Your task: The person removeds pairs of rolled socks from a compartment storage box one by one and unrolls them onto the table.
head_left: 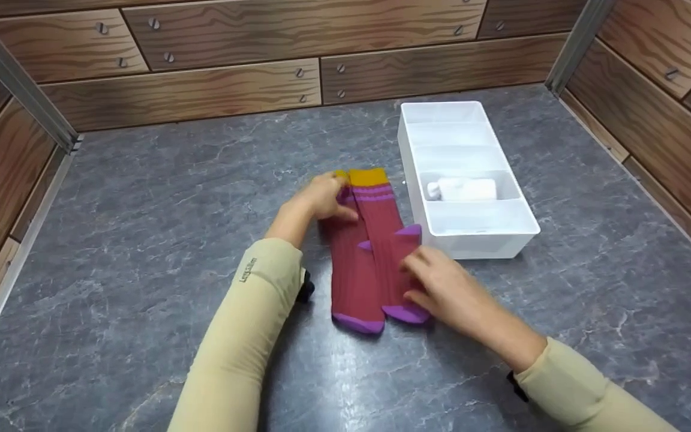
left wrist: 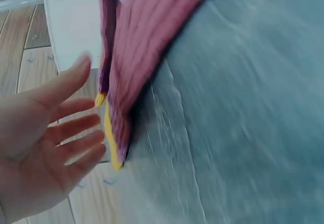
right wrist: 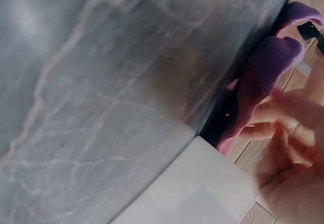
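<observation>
Two maroon ribbed socks with purple toes and heels and mustard cuffs lie side by side in the head view, the left sock (head_left: pixel 354 282) partly beneath the right sock (head_left: pixel 381 219). My left hand (head_left: pixel 323 197) is at the left sock's cuff and covers part of it. In the left wrist view its fingers extend beside the yellow cuff edge (left wrist: pixel 112 139), thumb apart. Over the foot of the right sock is my right hand (head_left: pixel 444 288), fingers loosely bent. The right wrist view shows that hand, blurred, beside a purple toe (right wrist: pixel 273 57), with nothing gripped.
A white divided box (head_left: pixel 477 245) stands right of the socks, close to the right sock's heel. One compartment holds a rolled white item (head_left: pixel 468 189). Wood-patterned walls (head_left: pixel 231 90) enclose the grey marbled surface (head_left: pixel 171 210) at the back and sides.
</observation>
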The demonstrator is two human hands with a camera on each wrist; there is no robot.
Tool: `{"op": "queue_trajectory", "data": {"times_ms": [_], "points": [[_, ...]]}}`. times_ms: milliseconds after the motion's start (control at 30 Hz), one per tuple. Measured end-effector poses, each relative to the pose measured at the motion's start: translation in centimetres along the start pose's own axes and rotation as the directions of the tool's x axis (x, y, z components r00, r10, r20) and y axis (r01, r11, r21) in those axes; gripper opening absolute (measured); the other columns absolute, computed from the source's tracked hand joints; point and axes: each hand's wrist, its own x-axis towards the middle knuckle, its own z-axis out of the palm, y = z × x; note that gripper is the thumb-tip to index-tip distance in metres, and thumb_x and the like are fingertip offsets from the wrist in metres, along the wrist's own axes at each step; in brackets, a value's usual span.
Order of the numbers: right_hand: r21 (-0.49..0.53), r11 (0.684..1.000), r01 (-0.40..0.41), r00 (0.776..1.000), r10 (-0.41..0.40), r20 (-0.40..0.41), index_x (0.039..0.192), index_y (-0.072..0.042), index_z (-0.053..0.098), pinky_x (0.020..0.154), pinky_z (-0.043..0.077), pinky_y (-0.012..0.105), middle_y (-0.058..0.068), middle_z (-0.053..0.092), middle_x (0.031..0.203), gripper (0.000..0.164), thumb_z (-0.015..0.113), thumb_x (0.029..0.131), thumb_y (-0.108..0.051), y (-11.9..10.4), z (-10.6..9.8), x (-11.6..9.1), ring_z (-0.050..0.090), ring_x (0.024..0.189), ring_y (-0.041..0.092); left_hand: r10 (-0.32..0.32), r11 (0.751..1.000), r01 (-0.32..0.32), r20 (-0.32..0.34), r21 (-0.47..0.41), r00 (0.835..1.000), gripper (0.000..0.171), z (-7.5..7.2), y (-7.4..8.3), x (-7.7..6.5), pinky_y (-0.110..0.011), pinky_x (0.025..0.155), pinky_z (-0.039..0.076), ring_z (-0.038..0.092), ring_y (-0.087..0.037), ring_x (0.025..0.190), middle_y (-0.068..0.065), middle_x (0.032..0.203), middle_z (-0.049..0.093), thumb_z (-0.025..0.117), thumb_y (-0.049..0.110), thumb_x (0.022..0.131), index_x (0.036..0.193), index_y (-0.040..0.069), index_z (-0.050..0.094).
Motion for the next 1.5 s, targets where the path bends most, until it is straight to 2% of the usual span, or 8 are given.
{"op": "queue_trajectory", "data": {"times_ms": [67,167,433,1000,1133,1233,1367,1500], "points": [[0.003,0.993,0.114,0.993,-0.114,0.034,0.112,-0.001,0.063,0.090,0.048,0.039,0.012,0.057,0.113,0.042,0.080,0.075,-0.012,0.1,0.3,0.1,0.054,0.104,0.026,0.000,1.000,-0.003,0.081,0.031,0.997,0.079,0.1,-0.1,-0.4,-0.039,0.110,0.028,0.034,-0.034,0.133,-0.022,0.144,0.037,0.078,0.037,0.079,0.139,-0.001,0.044],[0.010,0.985,0.173,0.976,-0.173,0.128,0.124,0.002,0.059,0.101,0.041,0.044,0.018,0.051,0.132,0.052,0.077,0.080,-0.019,0.1,0.8,0.1,0.047,0.120,0.032,-0.006,0.998,-0.003,0.142,0.064,0.990,0.091,0.3,-0.3,-0.8,-0.039,0.113,0.021,0.023,-0.034,0.139,-0.022,0.152,0.023,0.078,0.039,0.078,0.147,0.000,0.032],[0.041,0.992,0.122,0.955,-0.128,0.268,0.136,0.008,0.046,0.106,0.032,0.049,0.024,0.040,0.142,0.060,0.066,0.090,-0.025,-0.6,1.7,0.6,0.039,0.129,0.039,0.004,0.998,-0.014,0.153,0.058,0.988,0.093,-0.4,-2.3,-1.5,-0.037,0.114,0.019,0.021,-0.035,0.140,-0.024,0.153,0.022,0.082,0.032,0.076,0.146,-0.003,0.032],[0.108,0.991,0.079,0.946,-0.109,0.306,0.140,0.011,0.038,0.108,0.028,0.053,0.028,0.032,0.146,0.057,0.058,0.096,-0.019,-2.0,2.7,2.2,0.032,0.132,0.044,-0.040,0.999,0.036,0.170,0.026,0.985,0.088,-1.6,-5.0,-2.7,-0.038,0.114,0.018,0.019,-0.032,0.141,-0.019,0.155,0.020,0.078,0.032,0.079,0.148,0.002,0.032],[0.150,0.985,0.086,0.960,-0.122,0.252,0.137,0.009,0.042,0.106,0.031,0.054,0.028,0.037,0.143,0.054,0.060,0.094,-0.017,-1.6,1.5,2.3,0.036,0.130,0.042,0.028,1.000,-0.029,0.098,0.008,0.995,0.077,-2.0,-3.5,-2.1,-0.038,0.112,0.024,0.032,-0.033,0.135,-0.022,0.146,0.037,0.078,0.028,0.081,0.141,-0.002,0.041],[0.197,0.975,0.097,0.984,-0.124,0.130,0.132,0.006,0.050,0.101,0.039,0.051,0.023,0.049,0.134,0.047,0.064,0.090,-0.011,-0.9,-0.3,2.4,0.047,0.122,0.038,0.121,0.992,-0.122,-0.029,-0.031,0.992,0.064,-2.5,-1.4,-1.3,-0.035,0.109,0.029,0.041,-0.031,0.129,-0.020,0.137,0.049,0.075,0.023,0.083,0.135,-0.004,0.049],[0.253,0.964,0.084,0.994,-0.062,-0.092,0.118,0.005,0.059,0.083,0.052,0.042,0.018,0.062,0.113,0.035,0.068,0.084,0.003,1.0,-3.4,2.0,0.061,0.101,0.031,0.212,0.957,-0.244,-0.192,-0.160,0.958,0.050,-2.7,2.7,-0.1,-0.030,0.102,0.038,0.050,-0.027,0.121,-0.015,0.130,0.055,0.072,0.020,0.086,0.129,-0.001,0.056],[0.254,0.966,-0.047,0.968,0.107,-0.228,0.107,0.007,0.063,0.074,0.055,0.035,0.018,0.066,0.102,0.027,0.068,0.081,0.010,3.7,-5.9,1.2,0.065,0.089,0.030,0.276,0.902,-0.345,-0.269,-0.258,0.923,0.040,-2.2,6.8,1.3,-0.022,0.089,0.046,0.058,-0.024,0.107,-0.013,0.122,0.060,0.072,0.014,0.086,0.121,-0.001,0.061]]}}
